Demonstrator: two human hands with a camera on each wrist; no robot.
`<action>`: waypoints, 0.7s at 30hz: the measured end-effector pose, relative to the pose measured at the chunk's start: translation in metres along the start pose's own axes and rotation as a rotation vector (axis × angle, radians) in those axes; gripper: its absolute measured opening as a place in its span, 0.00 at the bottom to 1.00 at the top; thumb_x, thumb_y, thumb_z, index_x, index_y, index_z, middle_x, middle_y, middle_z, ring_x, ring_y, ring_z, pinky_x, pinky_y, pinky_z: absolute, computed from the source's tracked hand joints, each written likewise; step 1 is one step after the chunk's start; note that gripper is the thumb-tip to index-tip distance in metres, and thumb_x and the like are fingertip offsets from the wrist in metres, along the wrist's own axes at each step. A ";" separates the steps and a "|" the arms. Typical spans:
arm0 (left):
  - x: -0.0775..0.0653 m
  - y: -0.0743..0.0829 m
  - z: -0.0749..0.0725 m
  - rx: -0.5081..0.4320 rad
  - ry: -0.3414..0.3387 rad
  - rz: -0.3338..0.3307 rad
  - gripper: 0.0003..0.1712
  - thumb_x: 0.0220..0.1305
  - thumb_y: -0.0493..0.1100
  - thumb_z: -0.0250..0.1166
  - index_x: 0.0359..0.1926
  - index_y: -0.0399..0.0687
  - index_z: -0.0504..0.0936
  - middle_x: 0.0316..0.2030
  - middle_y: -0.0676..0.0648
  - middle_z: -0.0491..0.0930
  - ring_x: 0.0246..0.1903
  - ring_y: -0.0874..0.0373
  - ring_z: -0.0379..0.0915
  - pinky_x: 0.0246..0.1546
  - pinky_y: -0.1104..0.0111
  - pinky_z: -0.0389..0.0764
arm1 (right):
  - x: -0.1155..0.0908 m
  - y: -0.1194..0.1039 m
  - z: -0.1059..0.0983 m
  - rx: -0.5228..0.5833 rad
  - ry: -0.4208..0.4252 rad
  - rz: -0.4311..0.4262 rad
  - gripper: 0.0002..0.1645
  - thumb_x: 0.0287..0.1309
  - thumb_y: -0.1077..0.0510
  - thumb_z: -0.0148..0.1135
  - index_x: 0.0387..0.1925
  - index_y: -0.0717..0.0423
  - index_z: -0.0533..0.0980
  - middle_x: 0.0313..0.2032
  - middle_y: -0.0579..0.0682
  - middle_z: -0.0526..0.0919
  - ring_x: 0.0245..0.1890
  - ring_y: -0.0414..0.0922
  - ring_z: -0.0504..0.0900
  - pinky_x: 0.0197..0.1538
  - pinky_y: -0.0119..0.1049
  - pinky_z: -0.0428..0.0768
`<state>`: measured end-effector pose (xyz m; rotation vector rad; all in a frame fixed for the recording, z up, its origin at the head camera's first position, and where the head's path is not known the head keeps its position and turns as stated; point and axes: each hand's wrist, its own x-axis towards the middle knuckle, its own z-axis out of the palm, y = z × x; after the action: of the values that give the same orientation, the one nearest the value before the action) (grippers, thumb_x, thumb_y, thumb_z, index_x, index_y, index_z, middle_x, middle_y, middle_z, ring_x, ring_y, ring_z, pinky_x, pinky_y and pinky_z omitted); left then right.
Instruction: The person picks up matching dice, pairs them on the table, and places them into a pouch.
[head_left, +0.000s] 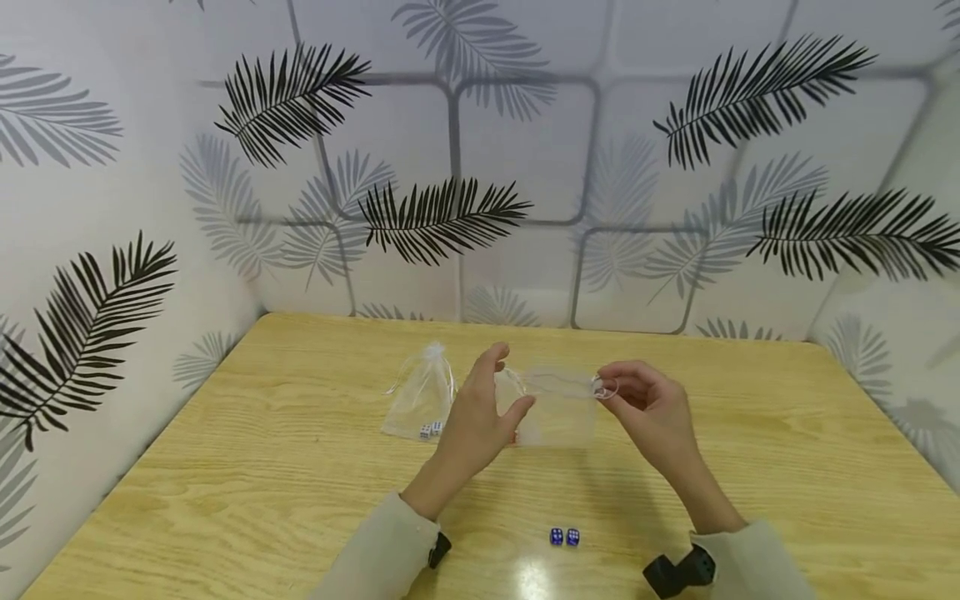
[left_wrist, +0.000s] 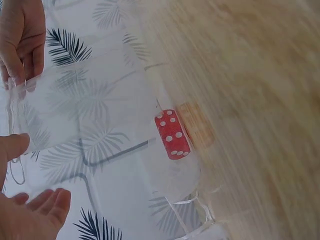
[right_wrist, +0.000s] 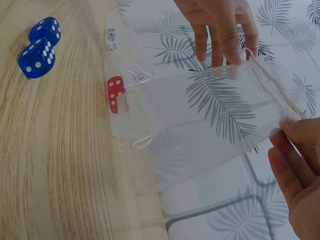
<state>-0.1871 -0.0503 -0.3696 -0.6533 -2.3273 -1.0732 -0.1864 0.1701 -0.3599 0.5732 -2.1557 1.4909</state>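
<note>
A sheer white drawstring bag (head_left: 564, 417) spreads between the two hands, its cord along the top edge. My right hand (head_left: 656, 412) pinches the bag's upper corner, with a loop of cord hanging by the fingertips. My left hand (head_left: 476, 417) is at the other side, thumb and fingers wide apart, the thumb tip (left_wrist: 21, 142) right at the bag's edge. Beyond the spread bag lies a second sheer bag with red dice (right_wrist: 116, 94) inside, largely hidden by the left hand in the head view. Two blue dice (head_left: 565, 537) rest on the table nearer me.
Left of the left hand, another tied sheer bag (head_left: 420, 392) holds white dice (head_left: 425, 431). The light wood table (head_left: 300, 467) reaches back to a wall (head_left: 517, 275) with a leaf pattern. Dark wrist cameras (head_left: 678, 573) sit at both sleeves.
</note>
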 end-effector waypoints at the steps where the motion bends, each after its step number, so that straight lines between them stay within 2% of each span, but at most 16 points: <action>1: 0.000 -0.001 0.000 -0.019 -0.004 -0.002 0.32 0.60 0.40 0.67 0.62 0.36 0.65 0.55 0.40 0.76 0.52 0.46 0.75 0.48 0.58 0.80 | -0.001 0.000 0.000 0.006 -0.006 -0.003 0.10 0.53 0.73 0.63 0.39 0.67 0.79 0.30 0.27 0.81 0.32 0.26 0.81 0.36 0.21 0.80; 5: 0.001 -0.003 0.000 -0.073 -0.005 0.011 0.17 0.60 0.37 0.66 0.50 0.38 0.77 0.41 0.44 0.84 0.41 0.52 0.82 0.43 0.60 0.82 | -0.002 0.001 0.001 0.019 -0.020 -0.016 0.10 0.52 0.74 0.63 0.38 0.66 0.79 0.31 0.27 0.81 0.32 0.27 0.81 0.37 0.21 0.80; 9: 0.002 -0.003 0.000 -0.108 0.007 0.030 0.06 0.60 0.35 0.65 0.39 0.38 0.82 0.33 0.45 0.86 0.33 0.56 0.84 0.37 0.63 0.83 | -0.001 0.000 0.001 0.008 -0.015 -0.036 0.10 0.52 0.74 0.64 0.38 0.65 0.79 0.31 0.30 0.82 0.33 0.29 0.82 0.37 0.21 0.80; 16: 0.001 -0.003 0.000 -0.089 0.035 0.058 0.03 0.57 0.32 0.66 0.33 0.40 0.84 0.29 0.47 0.86 0.28 0.59 0.82 0.33 0.67 0.82 | -0.002 0.000 -0.002 -0.013 -0.027 -0.058 0.13 0.51 0.75 0.63 0.40 0.65 0.79 0.33 0.36 0.84 0.34 0.27 0.81 0.37 0.21 0.80; 21: 0.000 -0.003 0.001 -0.075 0.046 0.063 0.03 0.56 0.31 0.66 0.33 0.41 0.85 0.28 0.48 0.86 0.27 0.60 0.81 0.33 0.67 0.82 | -0.002 0.001 -0.004 0.051 -0.082 -0.133 0.22 0.49 0.83 0.50 0.45 0.69 0.75 0.41 0.36 0.80 0.41 0.29 0.80 0.40 0.22 0.80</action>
<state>-0.1894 -0.0514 -0.3721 -0.7173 -2.2217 -1.1389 -0.1848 0.1745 -0.3602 0.7918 -2.1003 1.4774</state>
